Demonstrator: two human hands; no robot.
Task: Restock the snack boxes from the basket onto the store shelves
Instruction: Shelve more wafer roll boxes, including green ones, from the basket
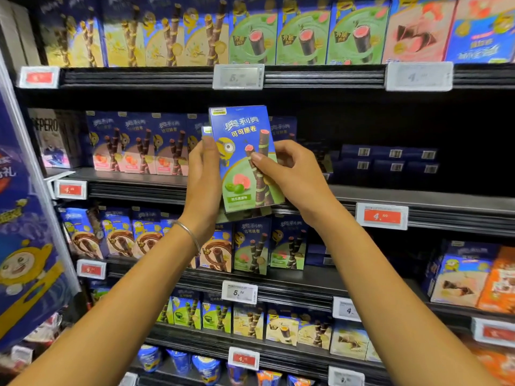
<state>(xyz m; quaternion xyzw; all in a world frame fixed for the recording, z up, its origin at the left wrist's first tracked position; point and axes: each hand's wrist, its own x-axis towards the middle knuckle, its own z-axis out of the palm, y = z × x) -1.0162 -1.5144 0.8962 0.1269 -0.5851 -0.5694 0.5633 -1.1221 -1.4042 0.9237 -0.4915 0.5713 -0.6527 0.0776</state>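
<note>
A: Hand status?
B: Left hand [204, 174] grips the box [239, 129] at its left edge; right hand [291, 174] pinches its right edge. Long axis upright, between the 2 hands.
A: Target?
B: Shelf [390, 197] directly behind. Pink boxes [139, 147] stand left, flat boxes [390, 160] right; the slot between is partly hidden.

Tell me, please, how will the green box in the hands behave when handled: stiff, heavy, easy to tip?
Probably stiff: the box looks flat under the fingers. Likely light: the left hand and right hand hold it up at its sides. Tall and thin, so it may tip when stood upright.
</note>
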